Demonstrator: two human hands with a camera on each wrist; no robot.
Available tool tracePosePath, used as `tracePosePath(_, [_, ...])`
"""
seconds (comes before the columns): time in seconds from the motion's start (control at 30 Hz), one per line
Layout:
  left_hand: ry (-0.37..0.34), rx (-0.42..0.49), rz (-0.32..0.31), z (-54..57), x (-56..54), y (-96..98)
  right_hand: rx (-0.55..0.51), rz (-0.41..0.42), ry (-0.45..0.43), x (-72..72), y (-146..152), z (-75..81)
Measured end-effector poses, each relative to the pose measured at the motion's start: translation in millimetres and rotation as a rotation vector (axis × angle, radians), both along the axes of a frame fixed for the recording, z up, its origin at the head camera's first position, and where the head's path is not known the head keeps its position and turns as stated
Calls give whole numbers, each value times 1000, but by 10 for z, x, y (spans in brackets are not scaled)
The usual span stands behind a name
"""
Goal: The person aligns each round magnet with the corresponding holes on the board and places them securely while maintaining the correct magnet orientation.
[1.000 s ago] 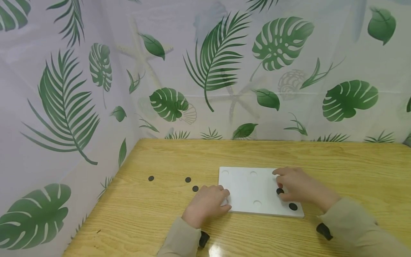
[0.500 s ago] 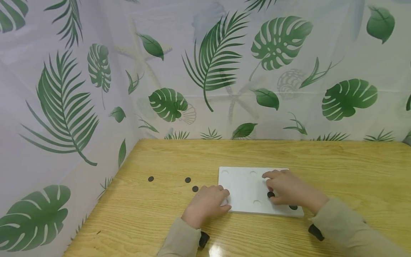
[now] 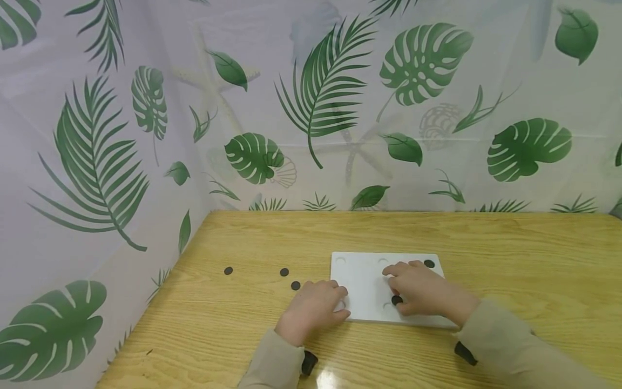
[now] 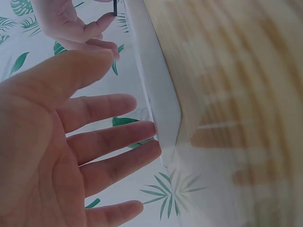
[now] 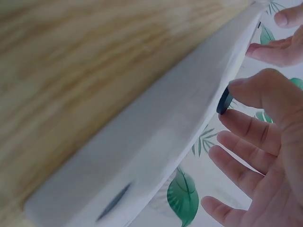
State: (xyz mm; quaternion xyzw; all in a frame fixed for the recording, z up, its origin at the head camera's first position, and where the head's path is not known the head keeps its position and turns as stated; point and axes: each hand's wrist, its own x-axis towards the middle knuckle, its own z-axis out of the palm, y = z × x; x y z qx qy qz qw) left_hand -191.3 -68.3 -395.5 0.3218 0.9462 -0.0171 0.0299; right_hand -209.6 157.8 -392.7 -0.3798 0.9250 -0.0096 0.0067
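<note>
Wood-grain tbl (image 3: 209, 324), wht board (image 3: 364, 283) on top, 3 blk discs (image 3: 284, 272) to L

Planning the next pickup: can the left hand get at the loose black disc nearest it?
Probably yes: the left hand holds nothing, and that black disc lies beside it on the table, with nothing visible between them.

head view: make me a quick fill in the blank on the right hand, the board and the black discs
The right hand pinches a black disc between its index finger and ____.
The board is coloured ____.
Exactly ____ loose discs lie on the table left of the board.

Missing words: thumb; white; three
</note>
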Motion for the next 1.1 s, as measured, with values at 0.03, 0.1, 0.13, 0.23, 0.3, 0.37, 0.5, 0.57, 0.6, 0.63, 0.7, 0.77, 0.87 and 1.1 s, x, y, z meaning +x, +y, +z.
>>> tracePosePath(0.03, [-1, -4, 3, -6, -3, 1, 4, 1, -4, -1, -18, -1])
tracePosePath(0.1, [-5, -9, 8, -12, -7, 3, 5, 11, -10, -1, -55, 2])
tracePosePath(0.13, [-6, -12, 9, -13, -9, 3, 4, 12, -16, 1, -72, 6])
tracePosePath(0.23, [-9, -14, 8, -15, -12, 5, 5, 19, -16, 8, -111, 8])
tracePosePath(0.3, [-11, -13, 7, -11, -11, 6, 4, 22, -13, 13, -125, 4])
tracePosePath(0.37, [-11, -13, 7, -11, -9, 6, 4, 24, -8, 16, -133, -1])
tracePosePath(0.5, [-2, -10, 10, -20, -12, 2, 2, 22, -5, 19, -144, -12])
tracePosePath(0.57, [1, -8, 11, -22, -12, -1, 3, 20, -9, 22, -151, -19])
tracePosePath(0.6, [2, -7, 12, -22, -13, -2, 4, 21, -10, 24, -155, -23])
tracePosePath(0.63, [2, -6, 14, -25, -14, -3, 4, 21, -13, 26, -158, -27])
tracePosePath(0.7, [-1, -4, 15, -24, -14, -4, 5, 21, -16, 29, -162, -32])
tracePosePath(0.77, [0, -5, 13, -24, -17, -3, 6, 23, -17, 30, -163, -33])
tracePosePath(0.87, [4, -9, 9, -23, -17, -1, 5, 33, -11, 33, -161, -26])
tracePosePath(1.1, [0, -9, 10, -22, -11, 2, 13, 26, -22, 32, -161, -28])
